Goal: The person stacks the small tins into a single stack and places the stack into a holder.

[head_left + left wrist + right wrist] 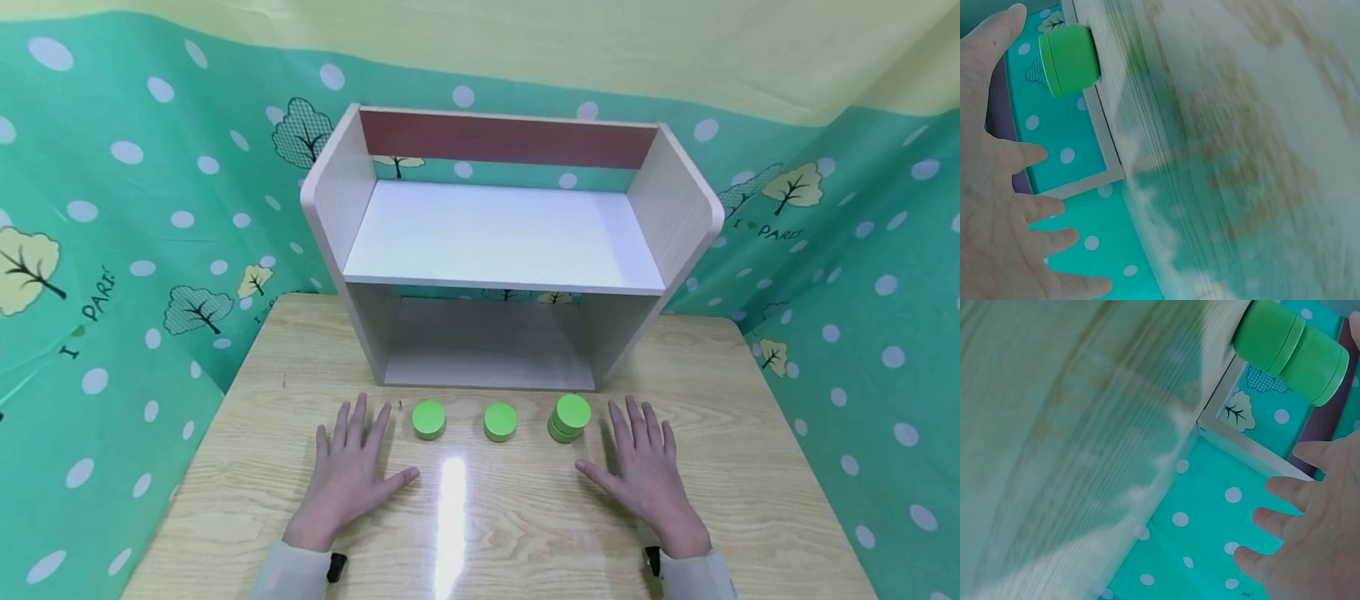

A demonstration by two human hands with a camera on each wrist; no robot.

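Observation:
Green lidded round containers stand in a row on the wooden table. The left container (429, 419) and the middle container (500, 422) stand singly. At the right, one container (572, 412) is stacked on another (561, 431); the right wrist view shows this pair from the side, with the upper container (1316, 365) on the lower one (1267, 334). My left hand (347, 477) lies left of the row, fingers spread, holding nothing. Nearest to it is the left container (1069, 59). My right hand (643, 475) is spread just right of the stack, also holding nothing.
Behind the row stands a two-level shelf (502, 237) with pale side panels and a dark red back strip (510, 137). The wooden table (517, 533) reaches to a green dotted curtain (127, 275) at the back and sides.

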